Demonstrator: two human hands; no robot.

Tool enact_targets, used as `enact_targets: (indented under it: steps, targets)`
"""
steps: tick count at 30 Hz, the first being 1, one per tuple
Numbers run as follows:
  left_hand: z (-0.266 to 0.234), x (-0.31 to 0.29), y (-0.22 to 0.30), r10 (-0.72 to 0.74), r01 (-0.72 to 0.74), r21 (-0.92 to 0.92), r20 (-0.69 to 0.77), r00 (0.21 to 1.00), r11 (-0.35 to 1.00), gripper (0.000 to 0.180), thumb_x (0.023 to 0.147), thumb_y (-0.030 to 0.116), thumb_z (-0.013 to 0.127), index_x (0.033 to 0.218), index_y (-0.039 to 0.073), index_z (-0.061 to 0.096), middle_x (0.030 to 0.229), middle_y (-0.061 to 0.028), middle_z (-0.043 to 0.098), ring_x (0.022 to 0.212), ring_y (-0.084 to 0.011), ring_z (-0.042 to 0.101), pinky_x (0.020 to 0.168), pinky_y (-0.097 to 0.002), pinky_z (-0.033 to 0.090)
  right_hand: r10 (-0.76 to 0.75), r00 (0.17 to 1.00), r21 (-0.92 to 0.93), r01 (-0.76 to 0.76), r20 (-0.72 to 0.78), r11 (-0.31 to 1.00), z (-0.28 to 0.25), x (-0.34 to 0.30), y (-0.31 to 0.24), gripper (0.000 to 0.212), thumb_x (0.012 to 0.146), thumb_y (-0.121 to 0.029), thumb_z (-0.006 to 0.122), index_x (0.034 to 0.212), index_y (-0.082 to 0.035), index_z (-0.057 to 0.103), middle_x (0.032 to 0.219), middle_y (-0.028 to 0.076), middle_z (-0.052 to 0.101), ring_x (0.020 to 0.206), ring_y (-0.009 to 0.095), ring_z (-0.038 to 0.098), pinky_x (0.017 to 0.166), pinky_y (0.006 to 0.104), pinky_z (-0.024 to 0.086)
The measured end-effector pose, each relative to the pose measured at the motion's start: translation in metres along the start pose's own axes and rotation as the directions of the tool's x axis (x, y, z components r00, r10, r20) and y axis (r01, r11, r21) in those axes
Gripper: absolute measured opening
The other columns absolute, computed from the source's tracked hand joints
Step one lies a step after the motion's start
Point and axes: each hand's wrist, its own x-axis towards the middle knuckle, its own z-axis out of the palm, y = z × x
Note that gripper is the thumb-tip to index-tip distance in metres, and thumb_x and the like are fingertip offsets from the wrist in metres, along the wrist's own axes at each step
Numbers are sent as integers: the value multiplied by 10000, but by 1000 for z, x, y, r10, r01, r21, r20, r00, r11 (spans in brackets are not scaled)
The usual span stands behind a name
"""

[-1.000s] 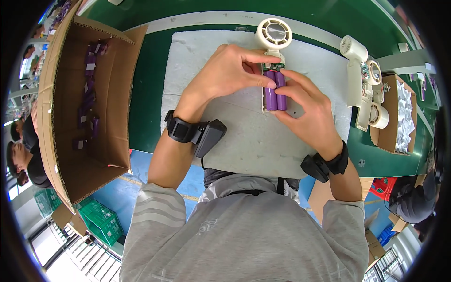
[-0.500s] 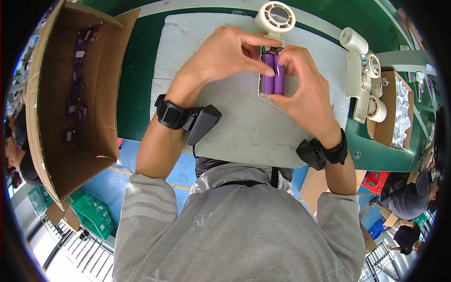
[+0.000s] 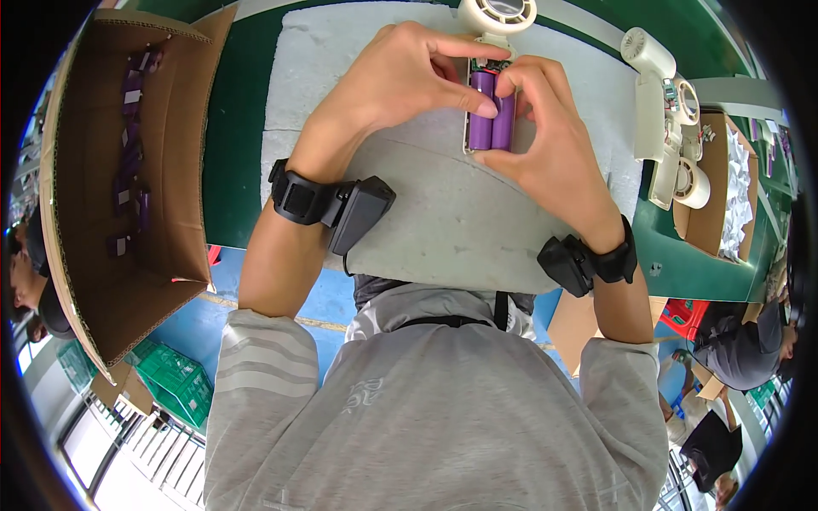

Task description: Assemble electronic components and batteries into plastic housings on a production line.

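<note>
A cream handheld fan [image 3: 496,28] lies on the grey-white pad, its round head at the far side and its handle open toward me. Two purple battery cells [image 3: 480,129] rest side by side in the handle, below a small green circuit board [image 3: 486,65] with red wiring. My left hand [image 3: 388,81] reaches across from the left, index finger along the handle's top and thumb pressing on the cells. My right hand [image 3: 552,128] curls around the right side, with its index finger near the cells' upper end and its thumb at their lower end.
A large cardboard box [image 3: 175,170] holding several purple battery packs stands at left. More cream fan parts [image 3: 649,119] lie at right, beside a small carton [image 3: 714,223] containing white pieces. The foam pad [image 3: 426,217] covers the green tabletop [image 3: 234,162]. Other people are at both edges.
The whole view has shifted, so the table and fan sit slightly higher in the picture. Both hands keep nearly the same hold on the fan and cells. A person at lower right has moved.
</note>
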Motion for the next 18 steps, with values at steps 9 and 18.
enact_targets:
  steps: [9,18]
  targets:
    - [0,0,1,-22,21,-32,-38,999,999,471,639,174,867,1093,157,742,677,-17,637,584,-90,516,573,-249,436,-55,998,-11,54,-13,998,-4,0,3,728,592,-91,849,1231,-105,499,1220,70,461,932,186,547,804,313,455]
    - [-1,0,3,-13,13,-7,-22,1000,1000,467,637,171,867,1086,156,743,682,-29,649,596,-97,523,585,-264,442,-71,997,1,71,-22,998,-5,-2,4,723,614,-99,860,1251,-96,518,1259,74,457,901,174,571,792,308,452]
